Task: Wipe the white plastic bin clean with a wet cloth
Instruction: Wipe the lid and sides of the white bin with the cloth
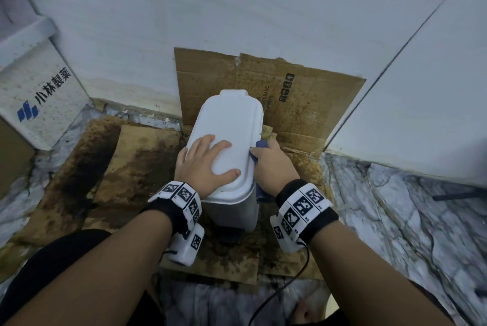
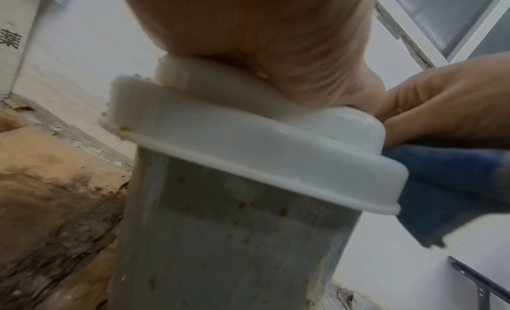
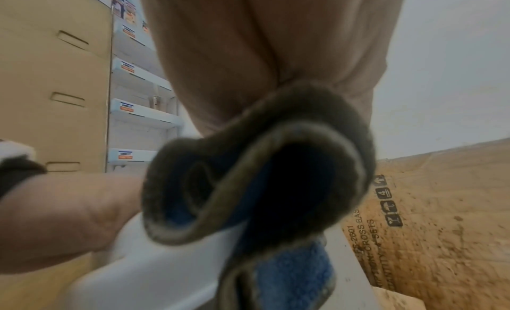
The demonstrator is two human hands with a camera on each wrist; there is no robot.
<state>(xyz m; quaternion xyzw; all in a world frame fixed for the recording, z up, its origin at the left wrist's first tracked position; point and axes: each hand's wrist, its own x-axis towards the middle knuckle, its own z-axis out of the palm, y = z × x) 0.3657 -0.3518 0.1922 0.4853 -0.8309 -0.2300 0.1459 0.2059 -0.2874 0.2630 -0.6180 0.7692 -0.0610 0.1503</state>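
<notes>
A white plastic bin (image 1: 232, 120) with a closed lid stands upright on stained cardboard on the floor. My left hand (image 1: 204, 165) lies flat on the lid with fingers spread, pressing down. My right hand (image 1: 271, 167) grips a blue cloth (image 1: 261, 145) against the lid's right edge. In the left wrist view the lid's rim (image 2: 276, 162) meets the blue cloth (image 2: 447, 183), and brown specks dot the bin's grey body (image 2: 234, 238). The right wrist view shows the cloth (image 3: 262, 183) bunched under my palm, over the white lid (image 3: 154, 271).
Stained cardboard sheets (image 1: 303, 99) lie under and behind the bin, leaning on a white wall (image 1: 237, 9). A printed white box (image 1: 39, 93) stands at the left. Marble-patterned floor (image 1: 395, 220) spreads to the right. A black cable (image 1: 290, 281) trails near my right wrist.
</notes>
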